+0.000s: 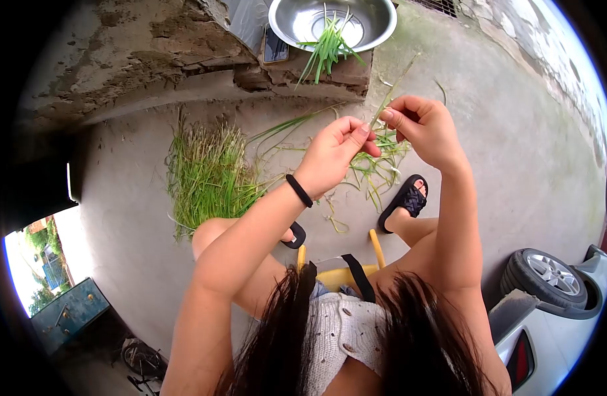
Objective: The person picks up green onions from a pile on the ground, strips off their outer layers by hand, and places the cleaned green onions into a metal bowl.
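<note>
Out in front of me, my left hand [336, 150] pinches a thin green chive stalk [399, 80] between thumb and fingers. The stalk slants up to the right, past the fingertips of my right hand [425, 129], which are also closed at it. On the ground to the left lies a large heap of chives [214, 175], pale ends toward the wall and green leaves toward me. Beneath my hands are scattered loose leaves and trimmings [383, 158]. A small bunch of chives [330, 49] hangs over the rim of a metal basin [385, 30].
The basin stands on a low ledge [317, 74] beside a phone [275, 46]. I sit on a yellow stool [336, 278], my sandals [409, 200] on the concrete ground. A car [554, 350] with its wheel [548, 278] is at the lower right, a bicycle [143, 360] at the lower left.
</note>
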{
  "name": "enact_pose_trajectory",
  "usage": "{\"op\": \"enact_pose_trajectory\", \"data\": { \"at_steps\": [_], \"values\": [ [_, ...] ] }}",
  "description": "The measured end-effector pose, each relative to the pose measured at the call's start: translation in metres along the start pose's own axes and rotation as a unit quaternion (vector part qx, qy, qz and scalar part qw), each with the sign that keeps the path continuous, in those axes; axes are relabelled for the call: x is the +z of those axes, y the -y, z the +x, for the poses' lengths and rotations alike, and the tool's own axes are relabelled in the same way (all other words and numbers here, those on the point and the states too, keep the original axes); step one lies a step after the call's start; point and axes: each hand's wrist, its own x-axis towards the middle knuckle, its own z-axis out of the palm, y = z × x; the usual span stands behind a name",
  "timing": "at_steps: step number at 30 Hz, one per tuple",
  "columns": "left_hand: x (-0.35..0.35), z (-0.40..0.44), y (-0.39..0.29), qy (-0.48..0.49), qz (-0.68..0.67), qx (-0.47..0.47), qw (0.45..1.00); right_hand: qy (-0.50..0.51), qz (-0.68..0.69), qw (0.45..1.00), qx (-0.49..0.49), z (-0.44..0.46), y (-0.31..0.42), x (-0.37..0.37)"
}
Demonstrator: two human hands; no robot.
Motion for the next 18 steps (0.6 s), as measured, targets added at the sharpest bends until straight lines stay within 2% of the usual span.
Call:
{"op": "enact_pose_trajectory", "data": {
  "at_steps": [3,6,11,16,18],
  "values": [
    [-0.004,-0.003,0.001,0.003,-0.015,-0.019,1.0,-0.052,0.01,0.998,-0.015,0.003,0.003,-0.006],
    [-0.003,-0.007,0.001,0.021,-0.029,-0.03,0.999,-0.146,0.012,0.988,-0.05,0.008,-0.006,-0.018],
    [-0.005,-0.011,0.001,0.057,-0.033,-0.017,0.998,-0.327,0.082,0.94,-0.058,0.013,-0.012,-0.049],
    [-0.005,-0.013,0.0,0.042,-0.093,-0.063,0.993,-0.437,0.132,0.885,-0.087,0.012,-0.024,-0.074],
    [-0.006,-0.013,0.001,0.046,-0.132,-0.077,0.987,-0.451,0.084,0.885,-0.083,0.012,-0.026,-0.079]
  ]
}}
